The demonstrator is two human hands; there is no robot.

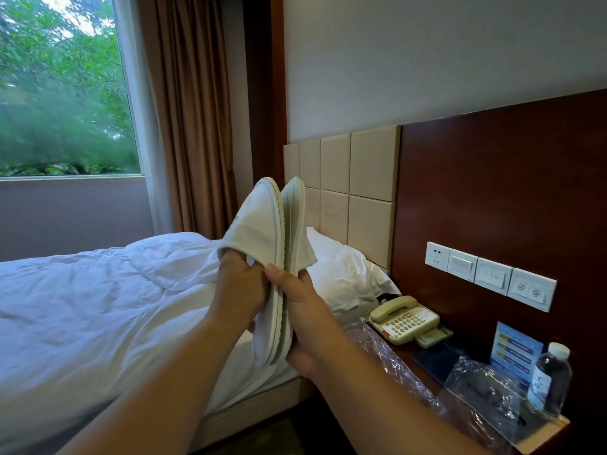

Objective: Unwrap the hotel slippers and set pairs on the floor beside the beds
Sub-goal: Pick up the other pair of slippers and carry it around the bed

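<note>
Gripping the slippers [262, 221] sole to sole above the edge of the bed [82, 307], the left hand [241, 287] tucks its fingers into one opening while the right hand [305, 310] clamps the other. Separating them loosely could let one fall onto the bed.

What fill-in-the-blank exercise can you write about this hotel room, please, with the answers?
1. The left hand and right hand hold two white ____ together.
2. The clear wrappers lie on the ____ beside the phone.
3. The bottle has a ____ cap.
Answers: slippers; nightstand; white.
</note>
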